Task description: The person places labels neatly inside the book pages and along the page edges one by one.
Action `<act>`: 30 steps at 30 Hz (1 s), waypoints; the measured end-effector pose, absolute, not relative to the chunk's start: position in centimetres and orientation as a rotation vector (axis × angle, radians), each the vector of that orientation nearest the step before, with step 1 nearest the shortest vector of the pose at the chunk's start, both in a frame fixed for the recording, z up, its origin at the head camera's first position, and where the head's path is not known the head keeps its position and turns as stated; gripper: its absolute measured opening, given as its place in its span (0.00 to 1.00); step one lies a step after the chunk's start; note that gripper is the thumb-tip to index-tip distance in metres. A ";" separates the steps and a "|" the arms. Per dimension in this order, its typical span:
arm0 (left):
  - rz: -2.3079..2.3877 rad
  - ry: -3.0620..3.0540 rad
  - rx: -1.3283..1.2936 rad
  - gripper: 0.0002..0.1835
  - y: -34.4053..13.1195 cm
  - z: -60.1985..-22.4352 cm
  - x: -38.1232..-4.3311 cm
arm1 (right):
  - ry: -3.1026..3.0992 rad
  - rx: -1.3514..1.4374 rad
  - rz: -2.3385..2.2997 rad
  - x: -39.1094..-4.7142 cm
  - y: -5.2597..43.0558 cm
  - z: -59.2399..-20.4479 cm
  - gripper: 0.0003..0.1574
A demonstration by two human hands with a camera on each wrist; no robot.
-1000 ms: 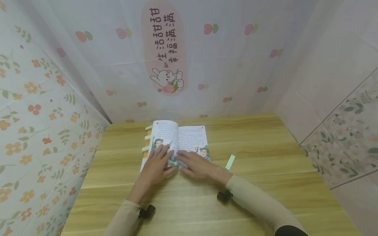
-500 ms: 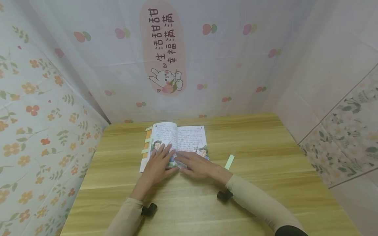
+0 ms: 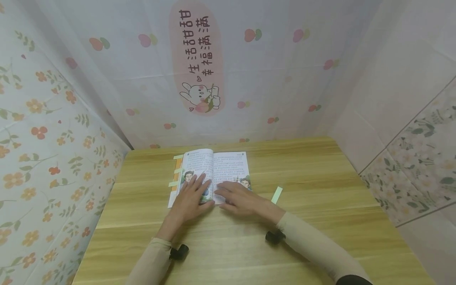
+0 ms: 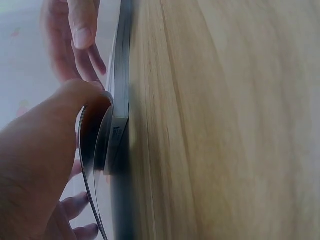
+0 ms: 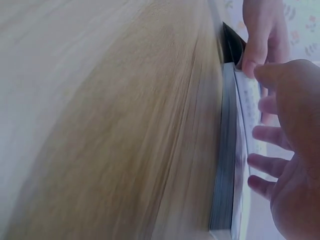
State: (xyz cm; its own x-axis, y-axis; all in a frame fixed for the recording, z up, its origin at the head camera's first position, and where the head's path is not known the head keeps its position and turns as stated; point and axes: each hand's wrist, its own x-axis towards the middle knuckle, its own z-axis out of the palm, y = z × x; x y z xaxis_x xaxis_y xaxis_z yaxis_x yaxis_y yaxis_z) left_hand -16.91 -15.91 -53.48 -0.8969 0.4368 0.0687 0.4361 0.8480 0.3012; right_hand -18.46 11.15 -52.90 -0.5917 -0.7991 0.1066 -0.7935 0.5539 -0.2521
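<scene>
An open book (image 3: 230, 166) with printed text and colour drawings lies on the wooden table. My left hand (image 3: 189, 201) rests on its left page, fingers spread and thumb toward the spine. In the left wrist view, the left-hand leaves (image 4: 86, 165) arch up from the thick page block (image 4: 121, 65) under this hand. Over the lower right page, close to the spine, lies my right hand (image 3: 240, 198). Its fingers (image 5: 267, 164) are loosely extended, tips right at the page in the right wrist view. Neither hand grasps anything. Both hands cover parts of the drawings.
Pale green strips (image 3: 173, 184) stick out along the book's left side, over an orange band. Another green strip (image 3: 277, 195) lies on the table (image 3: 320, 206) by my right forearm. Patterned cloth (image 3: 285, 87) hangs behind the table and at both sides.
The left page has sunk lower and flatter under my left hand. My right hand has shifted slightly right, away from the spine, and the gap between the hands has widened a little.
</scene>
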 end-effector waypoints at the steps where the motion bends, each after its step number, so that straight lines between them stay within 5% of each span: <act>1: 0.488 3.016 0.711 0.44 -15.9 -53.5 -16.9 | 2.755 -1.406 -0.426 -18.4 11.4 -52.9 0.35; 14: 0.444 3.017 0.689 0.40 -15.9 -53.3 -17.1 | 2.857 -1.354 -0.420 -18.2 15.8 -53.3 0.34; 30: 0.425 3.055 0.655 0.47 -15.2 -53.4 -17.1 | 2.980 -1.210 -0.517 -16.7 21.8 -53.4 0.37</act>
